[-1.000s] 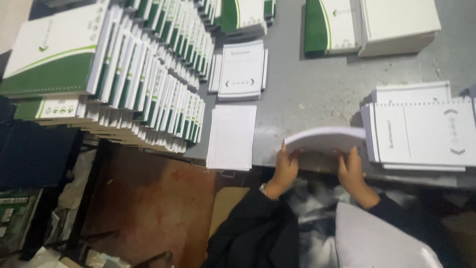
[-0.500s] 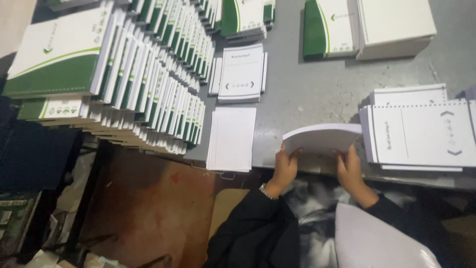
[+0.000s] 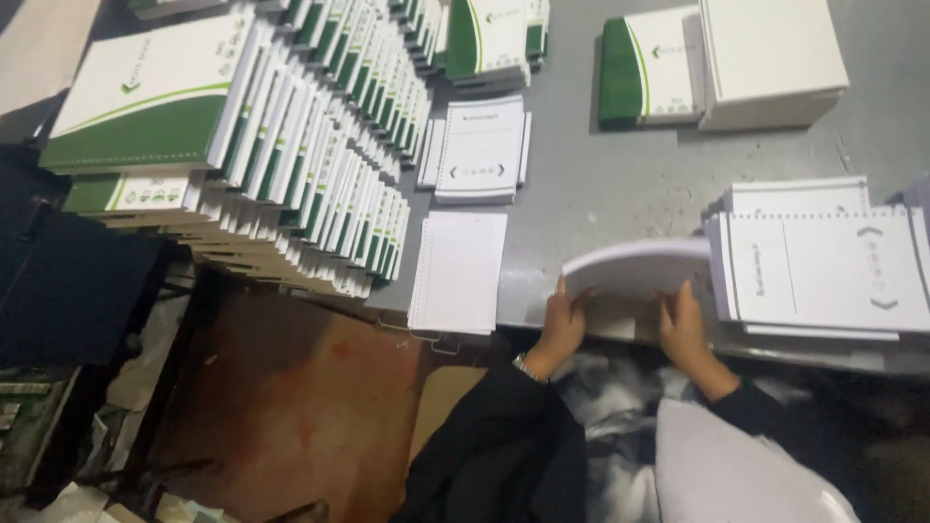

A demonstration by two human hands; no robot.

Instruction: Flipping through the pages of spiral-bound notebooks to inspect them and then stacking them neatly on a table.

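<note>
Both my hands grip a thick sheaf of white pages (image 3: 635,266), bent upward in an arch at the near edge of the grey table (image 3: 620,184). My left hand (image 3: 565,320) clamps its left end, and my right hand (image 3: 684,324) clamps its right end. Just to the right lies a stack of white punched sheets (image 3: 823,266) with faint printing. To the left a white page block (image 3: 457,271) overhangs the table edge.
Rows of green-and-white booklets (image 3: 320,145) stand fanned along the left. A larger green-and-white booklet (image 3: 145,92) lies on top of them. Further back are a printed white pad (image 3: 480,150), a green-spined booklet (image 3: 649,70) and a white box-like block (image 3: 770,60). Brown floor (image 3: 281,387) lies below.
The sheaf has stayed bent in my hands, and its arch has flattened slightly. Hands keep nearly the same place at the table edge.
</note>
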